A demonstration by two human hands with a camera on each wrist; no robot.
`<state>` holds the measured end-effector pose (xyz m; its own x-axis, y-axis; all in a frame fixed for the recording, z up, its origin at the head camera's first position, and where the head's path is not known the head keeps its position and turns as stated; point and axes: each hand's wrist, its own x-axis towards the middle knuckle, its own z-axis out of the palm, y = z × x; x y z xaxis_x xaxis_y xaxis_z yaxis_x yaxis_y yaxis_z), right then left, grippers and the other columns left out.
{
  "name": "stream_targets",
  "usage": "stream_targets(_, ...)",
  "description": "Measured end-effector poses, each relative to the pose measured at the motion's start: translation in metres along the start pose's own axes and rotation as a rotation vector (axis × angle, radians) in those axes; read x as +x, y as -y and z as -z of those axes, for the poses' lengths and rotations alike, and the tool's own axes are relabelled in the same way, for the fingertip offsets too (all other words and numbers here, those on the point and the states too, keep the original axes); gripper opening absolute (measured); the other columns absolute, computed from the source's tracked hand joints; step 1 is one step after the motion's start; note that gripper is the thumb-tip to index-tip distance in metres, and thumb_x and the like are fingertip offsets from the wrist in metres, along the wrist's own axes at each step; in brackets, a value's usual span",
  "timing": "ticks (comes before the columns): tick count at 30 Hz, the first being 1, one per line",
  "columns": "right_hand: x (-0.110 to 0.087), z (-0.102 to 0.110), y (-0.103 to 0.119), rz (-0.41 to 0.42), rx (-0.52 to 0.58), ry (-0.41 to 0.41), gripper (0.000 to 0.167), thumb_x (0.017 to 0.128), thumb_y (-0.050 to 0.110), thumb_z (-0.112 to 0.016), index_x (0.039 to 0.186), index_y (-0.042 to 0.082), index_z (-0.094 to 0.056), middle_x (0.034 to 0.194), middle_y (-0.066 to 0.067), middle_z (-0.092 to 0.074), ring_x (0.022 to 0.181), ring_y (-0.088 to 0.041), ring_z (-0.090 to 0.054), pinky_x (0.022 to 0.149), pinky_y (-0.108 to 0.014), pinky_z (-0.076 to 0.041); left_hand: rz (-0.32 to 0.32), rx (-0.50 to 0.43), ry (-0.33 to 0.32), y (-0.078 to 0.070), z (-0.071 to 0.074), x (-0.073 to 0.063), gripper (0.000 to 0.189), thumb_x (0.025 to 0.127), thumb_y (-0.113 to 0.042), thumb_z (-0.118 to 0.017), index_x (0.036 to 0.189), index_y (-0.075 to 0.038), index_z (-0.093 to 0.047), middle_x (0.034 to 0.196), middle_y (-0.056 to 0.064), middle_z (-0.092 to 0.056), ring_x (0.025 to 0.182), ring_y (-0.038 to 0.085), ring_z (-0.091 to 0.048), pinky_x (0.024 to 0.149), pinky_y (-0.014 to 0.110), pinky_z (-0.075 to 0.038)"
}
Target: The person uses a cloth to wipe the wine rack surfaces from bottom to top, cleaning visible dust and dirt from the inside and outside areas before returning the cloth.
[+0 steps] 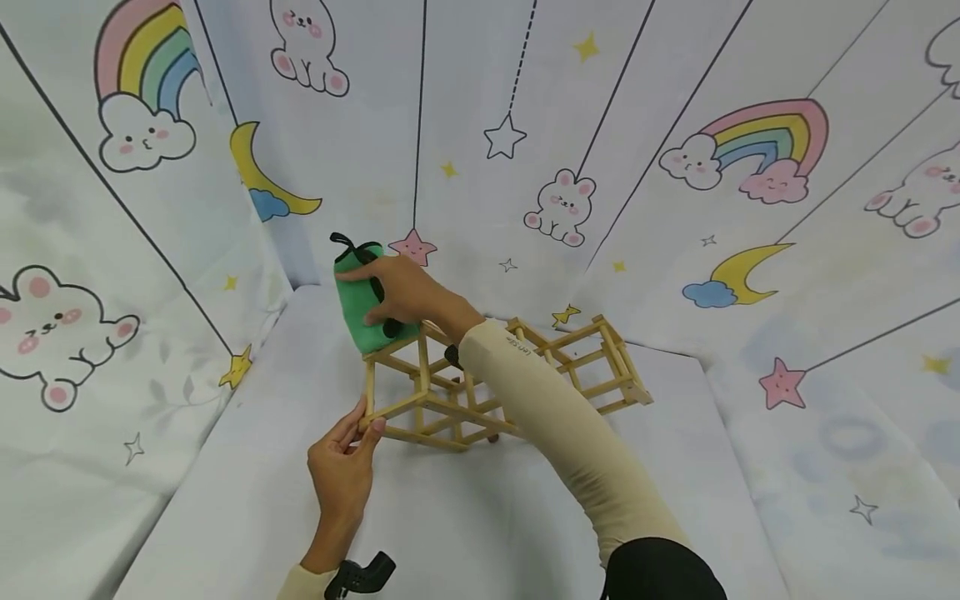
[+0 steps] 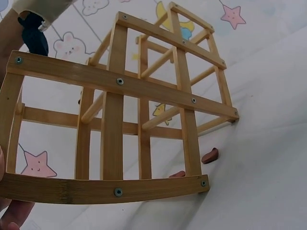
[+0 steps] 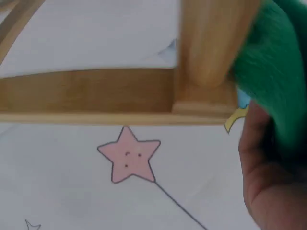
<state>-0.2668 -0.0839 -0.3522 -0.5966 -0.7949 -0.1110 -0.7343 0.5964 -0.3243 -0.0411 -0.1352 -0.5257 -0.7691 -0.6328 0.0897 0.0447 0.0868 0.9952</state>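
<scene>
A light wooden rack (image 1: pixel 423 400) of slats and round rods stands tilted on the white surface; its joints show screws in the left wrist view. My left hand (image 1: pixel 345 467) grips the rack's lower left corner between thumb and fingers. At the rack's upper left end, my right hand (image 1: pixel 405 287) holds a soft green cloth item (image 1: pixel 356 312) with black parts and a black loop on top. The green item's lower edge meets the rack's top corner. In the right wrist view its fuzzy green surface (image 3: pixel 273 72) lies beside a rack post; its exact kind cannot be told.
Small reddish-brown pieces (image 2: pixel 210 155) lie on the white surface (image 1: pixel 600 500) under the rack. White cloth walls (image 1: pixel 465 100) printed with bears, stars and rainbows enclose the back and sides. My right forearm (image 1: pixel 562 433) crosses in front of the rack's middle.
</scene>
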Motion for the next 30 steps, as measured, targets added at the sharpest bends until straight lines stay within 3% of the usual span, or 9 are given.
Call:
stream_targets(2, 0.001, 0.001, 0.003, -0.032, 0.089, 0.096, 0.075, 0.091, 0.029, -0.088, 0.156, 0.038, -0.054, 0.162, 0.0, -0.051, 0.134, -0.014, -0.053, 0.1, -0.026, -0.053, -0.005, -0.01, -0.002, 0.0, 0.0, -0.001, 0.045, 0.088, -0.007, -0.087, 0.132, -0.013, -0.077, 0.106, 0.014, -0.082, 0.08, -0.002, -0.064, 0.059, 0.015, -0.043)
stream_targets(5, 0.001, 0.003, 0.004, -0.044, 0.127, 0.208, 0.075, 0.091, 0.028, -0.087, 0.157, 0.038, -0.053, 0.163, -0.002, -0.048, 0.133, -0.015, -0.052, 0.1, -0.027, -0.054, -0.008, -0.017, 0.011, -0.002, -0.001, -0.003, 0.045, 0.088, -0.009, -0.087, 0.131, -0.014, -0.077, 0.106, 0.012, -0.082, 0.08, 0.0, -0.065, 0.057, 0.015, -0.044)
stream_targets(11, -0.001, 0.002, 0.006, -0.008, 0.227, 0.252, 0.077, 0.088, 0.025, -0.091, 0.155, 0.036, -0.055, 0.156, -0.003, -0.052, 0.128, -0.018, -0.053, 0.1, -0.029, -0.054, -0.027, -0.051, 0.03, -0.003, -0.003, -0.006, 0.043, 0.089, -0.011, -0.087, 0.131, -0.013, -0.077, 0.108, 0.015, -0.082, 0.082, -0.001, -0.068, 0.061, 0.011, -0.049)
stream_targets(15, -0.002, -0.012, 0.013, -0.042, 0.088, 0.178, 0.078, 0.09, 0.023, -0.089, 0.158, 0.035, -0.052, 0.16, -0.001, -0.053, 0.133, -0.018, -0.055, 0.097, -0.028, -0.055, -0.032, -0.163, -0.012, -0.001, -0.006, -0.006, 0.04, 0.088, -0.008, -0.088, 0.126, -0.007, -0.079, 0.109, 0.022, -0.08, 0.083, 0.003, -0.077, 0.069, 0.014, -0.059)
stream_targets(19, -0.002, -0.017, 0.015, -0.104, -0.104, -0.049, 0.068, 0.097, 0.012, -0.078, 0.157, 0.032, -0.054, 0.152, -0.004, -0.063, 0.122, -0.02, -0.064, 0.084, -0.029, -0.057, -0.043, -0.246, -0.052, 0.0, -0.011, -0.01, 0.039, 0.086, -0.001, -0.087, 0.124, 0.001, -0.077, 0.112, 0.026, -0.079, 0.084, 0.01, -0.08, 0.07, 0.022, -0.063)
stream_targets(22, -0.003, -0.014, 0.017, -0.108, -0.053, -0.112, 0.068, 0.096, 0.014, -0.08, 0.156, 0.032, -0.055, 0.152, -0.004, -0.064, 0.119, -0.02, -0.065, 0.084, -0.03, -0.057, -0.051, -0.286, -0.093, 0.002, -0.014, -0.013, 0.039, 0.085, 0.003, -0.087, 0.121, 0.007, -0.075, 0.113, 0.029, -0.078, 0.085, 0.012, -0.081, 0.07, 0.024, -0.063)
stream_targets(24, -0.006, -0.014, 0.021, -0.092, 0.029, -0.027, 0.072, 0.092, 0.023, -0.087, 0.155, 0.034, -0.056, 0.158, -0.002, -0.059, 0.13, -0.019, -0.062, 0.093, -0.029, -0.055, -0.048, -0.315, -0.131, 0.003, -0.016, -0.015, 0.037, 0.084, 0.004, -0.087, 0.117, 0.01, -0.072, 0.11, 0.028, -0.078, 0.082, 0.013, -0.081, 0.069, 0.026, -0.063)
stream_targets(27, -0.01, -0.02, 0.03, -0.061, 0.102, 0.178, 0.079, 0.086, 0.032, -0.092, 0.156, 0.035, -0.055, 0.162, -0.003, -0.053, 0.14, -0.019, -0.056, 0.105, -0.03, -0.052, -0.049, -0.36, -0.184, 0.004, -0.018, -0.016, 0.035, 0.083, 0.006, -0.087, 0.109, 0.015, -0.067, 0.103, 0.022, -0.081, 0.079, 0.014, -0.081, 0.066, 0.029, -0.064)
stream_targets(30, -0.015, -0.028, 0.036, -0.031, 0.005, 0.281, 0.081, 0.087, 0.035, -0.091, 0.157, 0.033, -0.052, 0.161, 0.0, -0.053, 0.142, -0.018, -0.054, 0.11, -0.03, -0.05, -0.06, -0.374, -0.211, 0.003, -0.02, -0.016, 0.032, 0.083, 0.007, -0.086, 0.106, 0.017, -0.066, 0.1, 0.016, -0.082, 0.079, 0.015, -0.081, 0.065, 0.029, -0.064)
